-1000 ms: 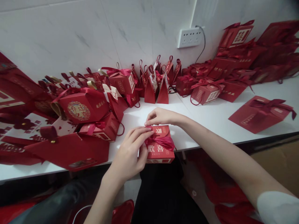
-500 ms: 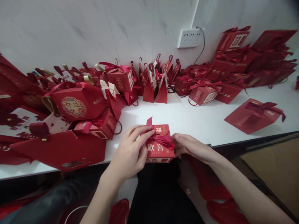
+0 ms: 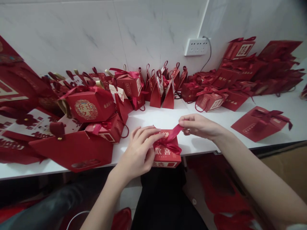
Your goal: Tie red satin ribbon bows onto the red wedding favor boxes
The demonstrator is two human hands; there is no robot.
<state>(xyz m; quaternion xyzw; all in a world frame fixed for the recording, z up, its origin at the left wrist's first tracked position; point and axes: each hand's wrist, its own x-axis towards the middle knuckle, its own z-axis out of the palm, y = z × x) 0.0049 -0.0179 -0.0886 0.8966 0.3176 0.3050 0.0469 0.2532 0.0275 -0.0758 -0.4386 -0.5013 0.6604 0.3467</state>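
Observation:
A small red gift box (image 3: pixel 166 158) with pale lettering sits at the table's front edge, in front of me. A dark pink ribbon (image 3: pixel 174 133) is tied across its top. Over the box's left side lies my left hand (image 3: pixel 141 148), gripping it with the fingers reaching onto the top near the knot. My right hand (image 3: pixel 198 125) is raised just beyond the box's right side. Its thumb and fingers pinch the ribbon's loose end, which is drawn up taut to the right.
Stacked red boxes (image 3: pixel 92 107) crowd the left of the white table (image 3: pixel 199 140). Triangular boxes (image 3: pixel 157 97) stand along the wall, with more boxes (image 3: pixel 233 73) piled at the right. A single ribboned box (image 3: pixel 257 124) lies nearer on the right. A power strip (image 3: pixel 196 47) is on the wall.
My right hand has moved from the box's right side up and away, and now holds the ribbon end stretched rightward. My left hand stays on the box. The view has shifted slightly.

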